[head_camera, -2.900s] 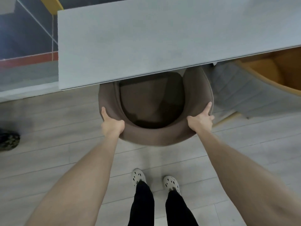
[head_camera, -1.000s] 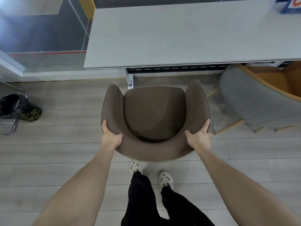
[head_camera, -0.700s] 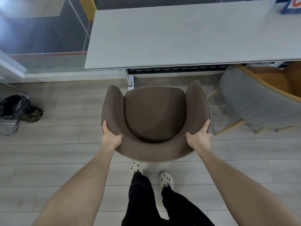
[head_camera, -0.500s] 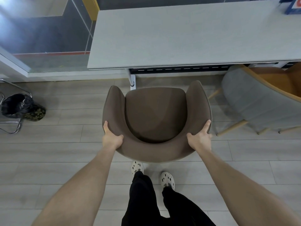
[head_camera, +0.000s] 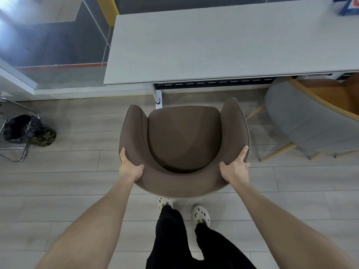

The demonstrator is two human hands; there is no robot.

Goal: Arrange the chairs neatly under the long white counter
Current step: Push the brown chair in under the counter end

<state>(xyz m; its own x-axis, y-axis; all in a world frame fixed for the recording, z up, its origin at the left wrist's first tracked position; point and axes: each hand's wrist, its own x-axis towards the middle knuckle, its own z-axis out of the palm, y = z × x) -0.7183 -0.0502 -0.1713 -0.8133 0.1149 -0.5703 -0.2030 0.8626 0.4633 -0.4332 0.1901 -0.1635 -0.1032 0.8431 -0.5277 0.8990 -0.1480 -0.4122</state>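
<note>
Brown chair (head_camera: 184, 136) stands on the floor (head_camera: 77, 181) just before the white surface (head_camera: 223, 45), not under it. Left hand (head_camera: 129, 168) and right hand (head_camera: 236, 170) grip its curved backrest (head_camera: 180, 184), fingers (head_camera: 122, 153) clasped round the rim. Grey chair (head_camera: 303, 123) sits rightward.

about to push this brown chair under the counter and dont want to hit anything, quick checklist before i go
1. Left hand grips the brown chair back: ok.
2. Right hand grips it too: ok.
3. Seat faces the white counter: ok.
4. Path ahead: counter leg stands in line with the seat's left half: not ok.
5. Grey chair on the right, apart from it: ok.
6. Brown chair's own legs: hidden, cannot tell.
</note>
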